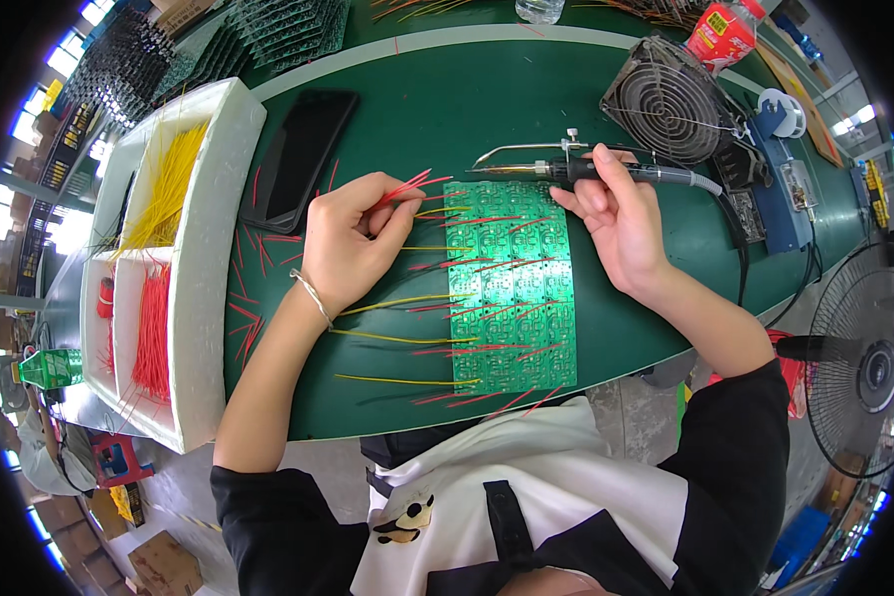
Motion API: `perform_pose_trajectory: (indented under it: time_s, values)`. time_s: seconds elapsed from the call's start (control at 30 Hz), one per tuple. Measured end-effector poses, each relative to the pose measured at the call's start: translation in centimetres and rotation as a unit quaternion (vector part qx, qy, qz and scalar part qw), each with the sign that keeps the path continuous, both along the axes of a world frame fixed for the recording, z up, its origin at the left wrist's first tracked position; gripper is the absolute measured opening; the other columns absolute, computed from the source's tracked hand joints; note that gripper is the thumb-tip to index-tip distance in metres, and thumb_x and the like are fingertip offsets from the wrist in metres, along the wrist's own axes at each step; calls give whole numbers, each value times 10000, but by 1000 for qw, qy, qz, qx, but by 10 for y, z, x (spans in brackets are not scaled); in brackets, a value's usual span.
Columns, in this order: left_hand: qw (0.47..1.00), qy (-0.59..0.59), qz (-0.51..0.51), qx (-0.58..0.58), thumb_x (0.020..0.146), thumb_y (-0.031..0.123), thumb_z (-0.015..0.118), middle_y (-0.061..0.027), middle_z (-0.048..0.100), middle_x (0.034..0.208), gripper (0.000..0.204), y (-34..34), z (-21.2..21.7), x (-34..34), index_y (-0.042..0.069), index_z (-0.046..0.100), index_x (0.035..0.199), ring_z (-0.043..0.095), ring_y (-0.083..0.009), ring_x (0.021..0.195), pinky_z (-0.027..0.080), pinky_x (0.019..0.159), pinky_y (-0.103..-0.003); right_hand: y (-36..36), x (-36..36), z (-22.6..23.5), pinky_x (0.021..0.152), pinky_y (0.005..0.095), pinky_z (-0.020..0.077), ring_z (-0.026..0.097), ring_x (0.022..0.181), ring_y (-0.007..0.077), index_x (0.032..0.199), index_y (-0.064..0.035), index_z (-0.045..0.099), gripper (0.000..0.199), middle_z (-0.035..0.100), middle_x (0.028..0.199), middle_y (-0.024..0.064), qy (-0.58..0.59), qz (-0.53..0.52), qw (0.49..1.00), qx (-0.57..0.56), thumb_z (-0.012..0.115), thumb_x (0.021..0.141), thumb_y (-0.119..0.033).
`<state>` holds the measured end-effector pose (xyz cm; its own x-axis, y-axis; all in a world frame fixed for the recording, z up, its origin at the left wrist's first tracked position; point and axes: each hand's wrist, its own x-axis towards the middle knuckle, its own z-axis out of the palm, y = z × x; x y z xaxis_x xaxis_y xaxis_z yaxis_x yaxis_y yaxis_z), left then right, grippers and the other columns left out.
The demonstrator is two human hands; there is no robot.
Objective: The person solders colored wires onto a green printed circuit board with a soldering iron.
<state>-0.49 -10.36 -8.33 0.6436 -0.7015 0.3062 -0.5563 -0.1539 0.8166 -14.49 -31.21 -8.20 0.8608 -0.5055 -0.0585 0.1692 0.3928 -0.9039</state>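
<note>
A green circuit board panel [512, 288] lies on the table in front of me, with red and yellow wires sticking out from it, mostly to the left. My left hand [358, 233] is closed on a small bunch of red wires [414, 186] at the panel's far left corner. In my right hand [621, 214] is a soldering iron [606, 171] with a thin metal feed tube fixed along it. Its tip points left, just above the panel's far edge. My right fingertips are close to the panel's far right corner.
At the left stands a white foam box [199, 268] with yellow wires [169, 189] and red wires [153, 333] in compartments. A black phone [300, 154] and loose red wires lie beside it. At the far right are a fume fan [666, 99], a red-labelled bottle [725, 35] and a blue solder feeder [790, 169].
</note>
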Motion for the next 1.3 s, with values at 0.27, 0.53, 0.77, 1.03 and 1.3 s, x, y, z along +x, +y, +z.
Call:
perform_pose_trajectory:
  time_s: [0.27, 0.53, 0.77, 1.03, 1.3]
  values:
    - [999, -26, 4, 23, 721, 34, 607, -9, 281, 467, 53, 14, -2, 3, -10, 604, 749, 260, -59, 443, 261, 423, -218, 0, 5, 0, 847, 321, 470, 349, 511, 23, 799, -114, 430, 181, 315, 557, -55, -19, 24, 999, 12, 430, 920, -249]
    - [999, -18, 4, 44, 769, -13, 573, 58, 405, 550, 40, 16, -1, -1, -31, 602, 789, 274, 9, 498, 226, 457, -153, 1, -2, 8, 532, 216, 344, 290, 483, 32, 751, -124, 426, 199, 312, 534, -57, 0, 18, 1000, 10, 459, 903, -248]
    - [999, -36, -7, 12, 745, -21, 585, 39, 418, 580, 48, 9, 8, -2, -22, 618, 779, 276, -6, 503, 206, 437, -175, -7, -5, 6, 455, 217, 240, 259, 453, 36, 706, -140, 424, 202, 304, 507, -64, 0, -19, 999, 42, 496, 880, -214]
    - [996, -81, -23, 21, 707, -11, 607, -15, 411, 548, 45, 4, 3, 1, -10, 616, 751, 298, -62, 459, 242, 422, -222, -7, -6, 5, 452, 217, 252, 255, 448, 34, 698, -134, 426, 206, 306, 502, -66, -2, -4, 999, 42, 508, 873, -206]
    - [997, -63, -24, 31, 731, -26, 593, 9, 453, 586, 61, 5, 0, 0, -9, 624, 781, 285, -28, 483, 226, 423, -196, -5, -8, 7, 458, 213, 220, 226, 465, 35, 711, -131, 443, 203, 268, 514, -73, 16, 11, 999, 26, 484, 882, -233]
